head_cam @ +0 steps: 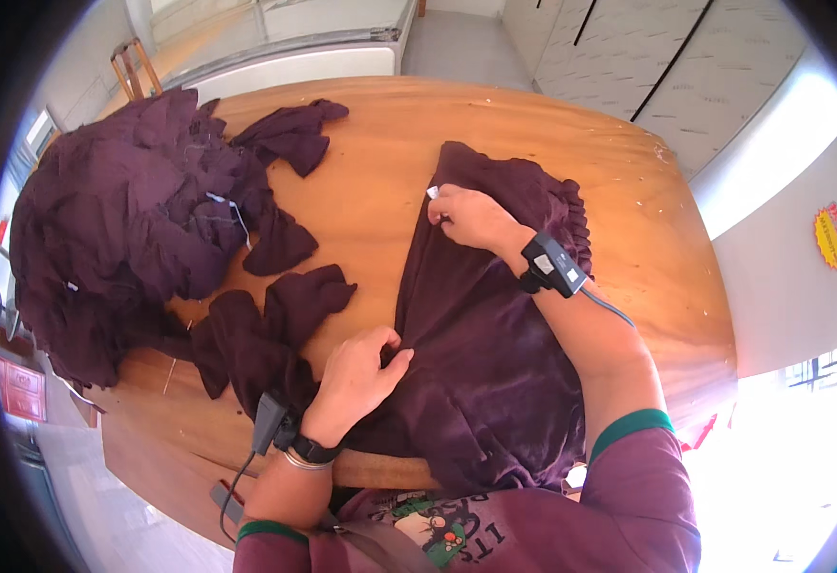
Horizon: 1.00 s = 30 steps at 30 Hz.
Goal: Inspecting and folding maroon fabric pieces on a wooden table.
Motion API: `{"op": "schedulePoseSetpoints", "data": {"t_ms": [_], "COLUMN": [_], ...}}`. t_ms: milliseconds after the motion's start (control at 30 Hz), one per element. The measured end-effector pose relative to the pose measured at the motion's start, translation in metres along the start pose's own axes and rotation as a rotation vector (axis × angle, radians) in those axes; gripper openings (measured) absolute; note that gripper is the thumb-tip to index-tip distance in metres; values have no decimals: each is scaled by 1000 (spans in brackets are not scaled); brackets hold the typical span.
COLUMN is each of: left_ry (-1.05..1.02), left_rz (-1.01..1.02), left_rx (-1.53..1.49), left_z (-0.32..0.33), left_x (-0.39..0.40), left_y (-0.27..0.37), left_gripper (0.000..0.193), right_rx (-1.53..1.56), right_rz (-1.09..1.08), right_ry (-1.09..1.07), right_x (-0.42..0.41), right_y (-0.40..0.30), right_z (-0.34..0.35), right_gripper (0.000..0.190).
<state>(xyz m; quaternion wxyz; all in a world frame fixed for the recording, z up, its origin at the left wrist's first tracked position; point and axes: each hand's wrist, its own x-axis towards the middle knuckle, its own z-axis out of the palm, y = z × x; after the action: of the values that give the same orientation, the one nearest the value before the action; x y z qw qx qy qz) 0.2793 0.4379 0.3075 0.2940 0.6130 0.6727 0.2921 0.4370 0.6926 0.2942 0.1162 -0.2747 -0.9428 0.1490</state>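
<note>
A dark purple garment [490, 344] lies spread on the wooden table in front of me, its gathered edge on the right and its lower part at the table's near edge. My right hand [472, 218] pinches the garment's upper left edge, right beside a small white tag [433, 192]. Lower down, the thumb and fingers of my left hand [361, 376] are at the same left edge, closed on the cloth as far as I can see. Both wrists wear strapped black devices with cables.
A large heap of dark purple cloth [132, 208] covers the table's left side, with loose pieces [282, 322] trailing towards the middle. The wooden tabletop [375, 143] has a curved far edge. A wooden chair [132, 68] stands beyond it at the far left.
</note>
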Motion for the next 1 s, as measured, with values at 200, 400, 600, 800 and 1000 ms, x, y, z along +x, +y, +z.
{"op": "schedulePoseSetpoints", "data": {"t_ms": [200, 400, 600, 800, 1000], "left_ry": [0, 162, 157, 111, 65], "left_rz": [4, 119, 125, 147, 540], "left_rx": [11, 101, 132, 395, 264], "left_z": [2, 19, 19, 3, 15], "left_x": [2, -2, -4, -10, -7], "left_y": [-5, -11, -11, 14, 42], "left_gripper": [20, 17, 17, 21, 37], "right_rx": [97, 92, -77, -13, 263], "right_rz": [1, -73, -105, -59, 75], "right_ry": [300, 635, 548, 490, 549], "right_x": [-8, 7, 17, 10, -32], "right_y": [1, -13, 4, 13, -27], "right_z": [2, 9, 53, 48, -13], "right_gripper": [10, 12, 8, 12, 21]}}
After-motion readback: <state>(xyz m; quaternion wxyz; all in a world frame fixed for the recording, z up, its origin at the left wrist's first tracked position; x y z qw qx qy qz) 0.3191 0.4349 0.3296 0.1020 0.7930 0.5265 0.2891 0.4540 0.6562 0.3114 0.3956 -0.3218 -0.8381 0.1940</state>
